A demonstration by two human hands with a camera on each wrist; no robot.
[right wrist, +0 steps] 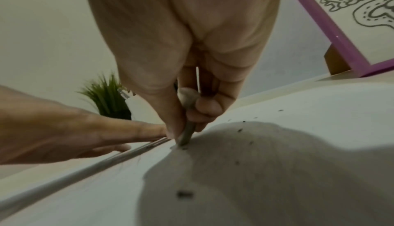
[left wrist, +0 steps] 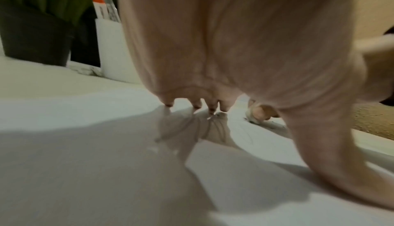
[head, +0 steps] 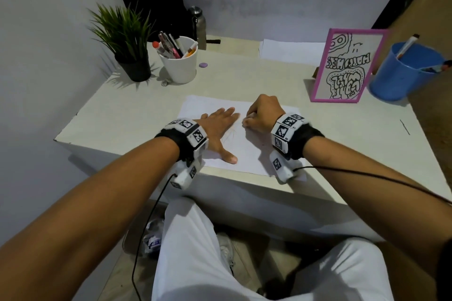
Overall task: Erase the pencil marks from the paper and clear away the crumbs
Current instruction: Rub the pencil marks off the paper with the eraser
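Note:
A white sheet of paper (head: 247, 151) lies on the desk near its front edge, with faint pencil strokes (head: 231, 135) at its middle. My left hand (head: 217, 127) lies flat on the sheet, fingers straight and thumb spread, holding it down. My right hand (head: 263, 116) pinches a small grey eraser (right wrist: 188, 133) between thumb and fingers, its tip pressed on the paper (right wrist: 298, 162) just right of my left fingertips (right wrist: 149, 131). Dark eraser crumbs (right wrist: 185, 194) are scattered over the sheet near my right hand. In the left wrist view the pencil strokes (left wrist: 204, 128) run beneath the fingertips (left wrist: 210, 109).
At the back left stand a potted plant (head: 127, 41), a white pen cup (head: 179, 61) and a metal bottle (head: 198, 24). A pink-framed drawing (head: 347, 66) and a blue cup (head: 406, 71) stand at the back right. Another sheet (head: 291, 50) lies at the back.

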